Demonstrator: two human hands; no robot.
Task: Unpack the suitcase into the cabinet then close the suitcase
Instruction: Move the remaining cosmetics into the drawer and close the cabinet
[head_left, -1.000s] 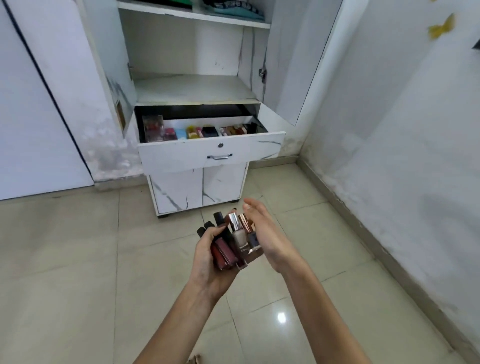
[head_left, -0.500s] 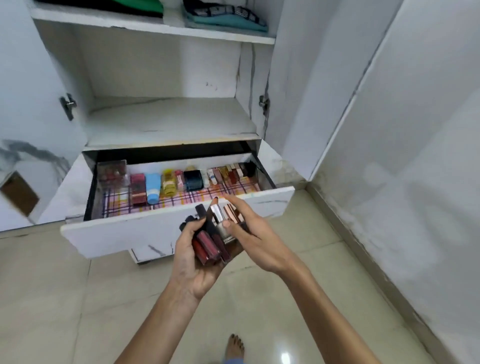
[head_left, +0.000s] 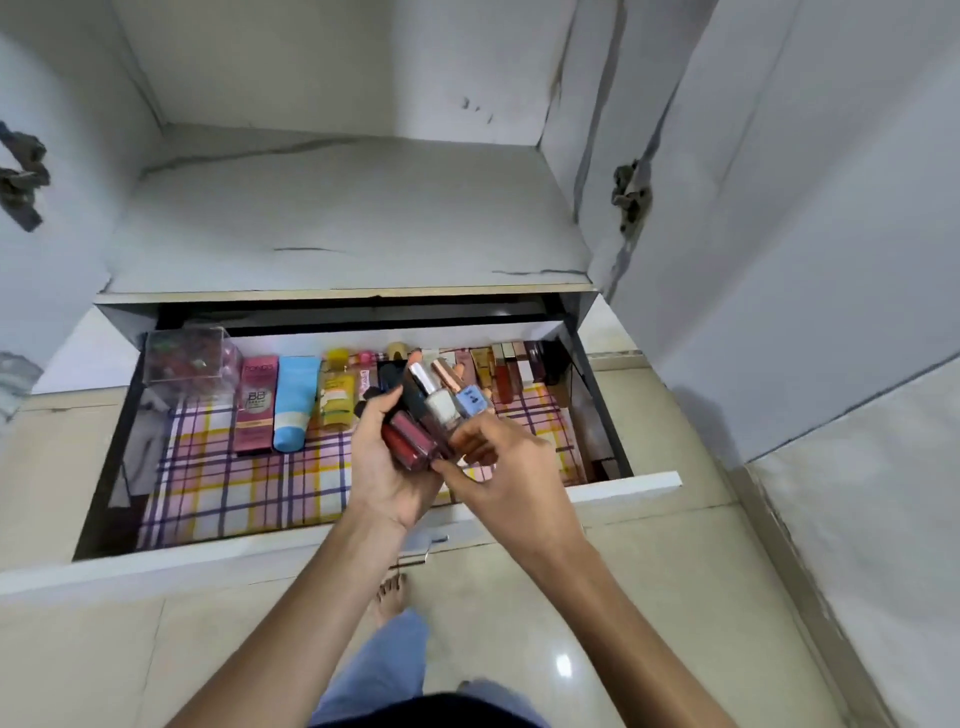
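Over the open drawer (head_left: 208, 558), with bare checked liner (head_left: 234, 493) in its left front for setting down, my left hand (head_left: 387, 470) cups small glass bottles (head_left: 434, 415), which I judge light, slick, breakable and best lifted by their caps, while my right hand (head_left: 501, 467) pinches their bases.

The left hand (head_left: 387, 467) holds dark red bottles (head_left: 410, 447), a white bottle (head_left: 439, 408) and a pale blue bottle (head_left: 471, 402), both rose-gold capped. Left of it lie a pink tube (head_left: 255, 405), a sky-blue tube (head_left: 295, 402) and a yellow bottle (head_left: 336, 397) on a liner (head_left: 234, 493) checked pink, yellow, purple and white.
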